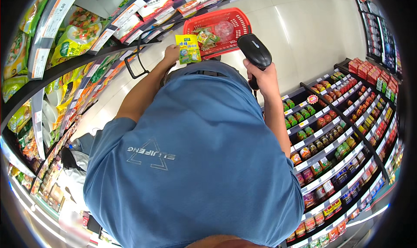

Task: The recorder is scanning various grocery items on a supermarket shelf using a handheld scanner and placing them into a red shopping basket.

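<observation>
My left hand point(171, 55) is closed on the edge of a yellow seasoning packet point(188, 49), which is held upright with its printed face showing. My right hand point(262, 77) grips the handle of a black handheld barcode scanner point(255, 51), its rounded head pointing forward. Between and beyond the hands is a red plastic shopping basket point(244, 20). Inside it lie several green and yellow packets point(208, 38) and a crumpled clear plastic bag point(224, 31). The packet in my left hand overlaps the basket's near left corner in the view.
A black frame-like handle point(138, 76) juts out left of my left hand. Shelves with bagged goods and price tags point(52, 18) curve along the left. On the right, shelves point(321, 130) carry jars and cans. Another person point(73, 170) is partly visible behind on the left.
</observation>
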`<state>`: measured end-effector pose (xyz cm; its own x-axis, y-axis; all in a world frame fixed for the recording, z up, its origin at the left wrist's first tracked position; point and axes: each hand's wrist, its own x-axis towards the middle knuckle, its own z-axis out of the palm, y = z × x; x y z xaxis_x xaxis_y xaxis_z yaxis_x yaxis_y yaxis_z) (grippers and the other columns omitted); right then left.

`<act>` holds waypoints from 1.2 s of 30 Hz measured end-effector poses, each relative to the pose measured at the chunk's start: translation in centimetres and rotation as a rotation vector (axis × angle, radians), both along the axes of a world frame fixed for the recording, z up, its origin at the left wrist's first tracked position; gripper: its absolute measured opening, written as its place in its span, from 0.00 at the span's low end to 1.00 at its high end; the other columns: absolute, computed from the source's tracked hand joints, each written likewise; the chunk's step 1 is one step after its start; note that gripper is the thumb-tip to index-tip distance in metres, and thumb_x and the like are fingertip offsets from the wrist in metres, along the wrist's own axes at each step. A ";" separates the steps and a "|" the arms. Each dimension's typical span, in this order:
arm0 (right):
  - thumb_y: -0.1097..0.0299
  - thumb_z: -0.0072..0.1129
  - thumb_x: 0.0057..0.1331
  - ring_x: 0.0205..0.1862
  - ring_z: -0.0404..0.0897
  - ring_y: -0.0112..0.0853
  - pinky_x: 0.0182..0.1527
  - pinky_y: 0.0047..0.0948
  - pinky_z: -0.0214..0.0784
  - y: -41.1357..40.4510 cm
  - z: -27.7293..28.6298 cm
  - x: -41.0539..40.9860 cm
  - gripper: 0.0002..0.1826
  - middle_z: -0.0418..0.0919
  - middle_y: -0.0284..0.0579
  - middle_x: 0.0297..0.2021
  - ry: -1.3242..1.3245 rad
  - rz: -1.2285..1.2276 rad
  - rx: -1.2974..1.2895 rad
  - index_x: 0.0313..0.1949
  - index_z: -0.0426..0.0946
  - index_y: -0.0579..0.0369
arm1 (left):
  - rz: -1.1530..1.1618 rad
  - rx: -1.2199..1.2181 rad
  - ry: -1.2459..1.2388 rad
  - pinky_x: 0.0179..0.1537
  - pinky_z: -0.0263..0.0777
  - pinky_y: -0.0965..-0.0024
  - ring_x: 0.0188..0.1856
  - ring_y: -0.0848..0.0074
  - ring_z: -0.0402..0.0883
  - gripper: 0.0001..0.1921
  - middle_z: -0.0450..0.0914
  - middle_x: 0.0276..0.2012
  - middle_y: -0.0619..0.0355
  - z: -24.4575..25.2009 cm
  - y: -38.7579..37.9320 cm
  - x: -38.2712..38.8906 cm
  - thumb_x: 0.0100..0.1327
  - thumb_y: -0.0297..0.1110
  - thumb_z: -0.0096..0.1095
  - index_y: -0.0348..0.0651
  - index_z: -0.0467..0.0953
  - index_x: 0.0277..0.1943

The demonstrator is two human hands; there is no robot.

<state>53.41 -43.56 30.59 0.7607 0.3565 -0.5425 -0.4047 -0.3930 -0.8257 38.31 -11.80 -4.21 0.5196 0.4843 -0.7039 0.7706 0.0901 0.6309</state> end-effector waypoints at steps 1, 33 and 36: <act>0.65 0.71 0.62 0.21 0.70 0.18 0.25 0.24 0.60 0.0 0.0 -0.1 0.10 0.75 0.30 0.20 -0.001 -0.003 0.016 0.32 0.81 0.58 | 0.013 -0.027 -0.016 0.31 0.77 0.61 0.31 0.64 0.87 0.17 0.86 0.33 0.46 -1.3 -0.8 0.1 0.68 0.39 0.58 0.31 0.83 0.43; 0.66 0.70 0.61 0.19 0.70 0.19 0.23 0.24 0.61 3.6 -0.9 0.9 0.11 0.74 0.31 0.18 -0.016 0.117 0.019 0.26 0.78 0.57 | -0.136 0.199 -0.688 0.46 0.76 0.72 0.41 0.80 0.82 0.09 0.84 0.39 0.59 27.1 0.6 8.3 0.72 0.33 0.60 0.35 0.78 0.47; 0.65 0.71 0.62 0.19 0.70 0.20 0.24 0.24 0.61 4.5 -0.8 1.0 0.11 0.74 0.32 0.18 -0.051 0.134 0.031 0.29 0.79 0.57 | -0.177 0.508 -0.918 0.48 0.75 0.71 0.43 0.76 0.83 0.06 0.85 0.40 0.56 37.6 2.2 9.3 0.70 0.29 0.62 0.35 0.79 0.44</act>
<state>54.42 -39.06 29.79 0.7318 0.4722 -0.4914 -0.3073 -0.4149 -0.8564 47.60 -9.61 33.38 0.8407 0.4768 0.2566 -0.0430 -0.4136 0.9094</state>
